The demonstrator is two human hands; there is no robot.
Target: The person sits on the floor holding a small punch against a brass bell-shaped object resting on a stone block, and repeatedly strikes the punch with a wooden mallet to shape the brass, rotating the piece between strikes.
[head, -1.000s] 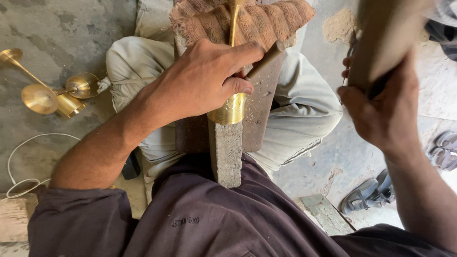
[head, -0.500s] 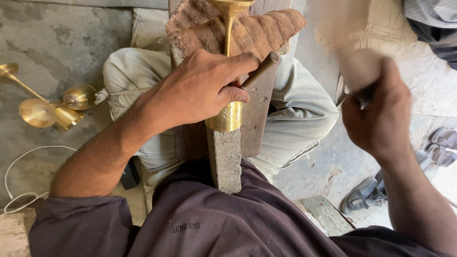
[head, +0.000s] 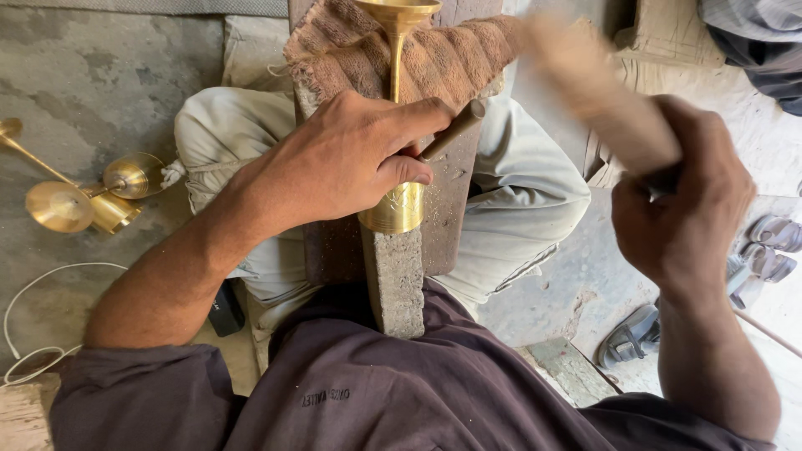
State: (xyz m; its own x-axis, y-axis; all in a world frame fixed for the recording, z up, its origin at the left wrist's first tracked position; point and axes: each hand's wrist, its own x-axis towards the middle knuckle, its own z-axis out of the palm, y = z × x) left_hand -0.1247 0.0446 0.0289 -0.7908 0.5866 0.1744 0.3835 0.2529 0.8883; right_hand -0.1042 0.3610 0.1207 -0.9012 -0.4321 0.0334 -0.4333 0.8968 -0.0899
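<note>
A brass goblet-shaped piece [head: 399, 209] lies along a grey stone bar [head: 394, 280] that rests on a dark wooden block [head: 455, 200] over my lap. My left hand [head: 342, 159] presses on the brass piece and pinches a thin dark metal punch [head: 452, 130] against it. My right hand [head: 678, 209] is raised at the right, gripping a wooden mallet [head: 597, 88] that is blurred with motion. A brown woven cloth [head: 443, 54] pads the far end of the block under the brass stem.
Several other brass pieces [head: 79, 196] lie on the concrete floor at the left. A white cord [head: 33, 292] loops near my left elbow. Sandals [head: 773, 246] sit on the floor at the right, and another person's clothing [head: 752, 33] shows at the top right.
The mallet in my right hand has swung down and leftward toward the punch. My left hand has stayed on the brass piece with the punch.
</note>
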